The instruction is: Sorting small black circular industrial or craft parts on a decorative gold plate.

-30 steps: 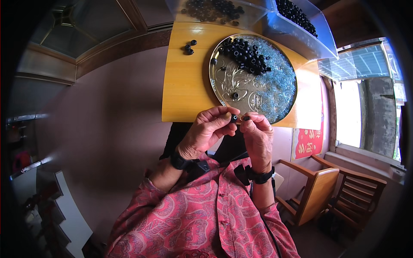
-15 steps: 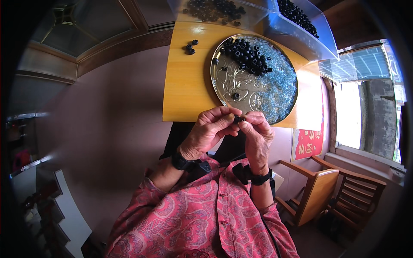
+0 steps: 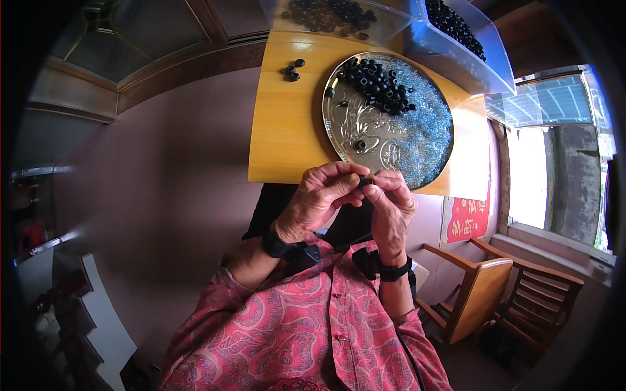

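Just past the near edge of the table, my two hands meet fingertip to fingertip. My left hand (image 3: 321, 197) is closed, pinching a small black cap-like piece (image 3: 364, 182) between thumb and fingers. Thumb and forefinger of my right hand (image 3: 391, 203) press together at the right side of that piece; anything tiny between them is too small to make out. Beyond the hands lies a round embossed metal tray (image 3: 339, 124). It bears a heap of similar black pieces (image 3: 378, 85) with round holes, and many tiny clear bluish pieces (image 3: 427, 133). One black piece (image 3: 360, 146) sits alone near the tray's front.
Several loose black pieces (image 3: 293, 70) rest on the yellow table (image 3: 280, 130), left of the tray. At the back stands a translucent bin (image 3: 499, 68) with many black pieces, beside another clear container (image 3: 332, 29). A wooden chair (image 3: 482, 300) is at the lower right.
Both hands stay together at nearly the same place. The black piece has turned slightly between the fingertips. The view has shifted a little; the tray and its contents look unchanged.
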### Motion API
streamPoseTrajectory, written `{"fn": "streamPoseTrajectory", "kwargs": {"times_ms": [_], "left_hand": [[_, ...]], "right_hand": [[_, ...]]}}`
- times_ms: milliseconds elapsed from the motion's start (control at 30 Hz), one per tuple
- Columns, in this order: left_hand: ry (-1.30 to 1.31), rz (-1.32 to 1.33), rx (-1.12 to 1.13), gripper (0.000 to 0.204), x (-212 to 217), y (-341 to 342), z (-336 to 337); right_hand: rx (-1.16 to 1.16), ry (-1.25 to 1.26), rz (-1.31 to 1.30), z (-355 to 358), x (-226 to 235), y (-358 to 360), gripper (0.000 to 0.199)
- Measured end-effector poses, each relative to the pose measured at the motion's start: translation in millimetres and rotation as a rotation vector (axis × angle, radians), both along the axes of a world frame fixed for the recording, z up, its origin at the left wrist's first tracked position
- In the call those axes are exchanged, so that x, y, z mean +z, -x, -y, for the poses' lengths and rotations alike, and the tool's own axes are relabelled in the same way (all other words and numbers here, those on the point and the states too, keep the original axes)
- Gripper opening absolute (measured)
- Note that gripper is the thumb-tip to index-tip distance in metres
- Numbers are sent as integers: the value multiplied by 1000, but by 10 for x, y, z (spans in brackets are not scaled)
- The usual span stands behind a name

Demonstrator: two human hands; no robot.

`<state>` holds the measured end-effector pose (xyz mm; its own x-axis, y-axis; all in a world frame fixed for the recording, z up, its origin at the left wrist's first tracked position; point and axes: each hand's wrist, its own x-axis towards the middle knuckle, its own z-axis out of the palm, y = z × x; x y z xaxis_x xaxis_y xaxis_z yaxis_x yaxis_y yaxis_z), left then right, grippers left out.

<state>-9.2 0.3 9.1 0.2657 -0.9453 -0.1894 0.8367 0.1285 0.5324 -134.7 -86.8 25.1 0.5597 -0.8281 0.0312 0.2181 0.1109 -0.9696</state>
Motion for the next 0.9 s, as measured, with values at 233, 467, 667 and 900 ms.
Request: {"fn": "streamPoseTrajectory", "kwargs": {"times_ms": [233, 467, 667, 900], "left_hand": [[-21, 0, 9, 23, -32, 13, -4], [-37, -15, 27, 23, -9, 32, -1], [-66, 20, 73, 24, 2, 29, -13], [-111, 155, 72, 24, 81, 4, -57]], "right_hand": [[-10, -20, 13, -15, 11, -5, 15], [-25, 3, 29, -15, -44, 1, 16], [-33, 45, -1, -37, -46, 0, 17], [-13, 130, -41, -37, -78, 31, 18]]}}
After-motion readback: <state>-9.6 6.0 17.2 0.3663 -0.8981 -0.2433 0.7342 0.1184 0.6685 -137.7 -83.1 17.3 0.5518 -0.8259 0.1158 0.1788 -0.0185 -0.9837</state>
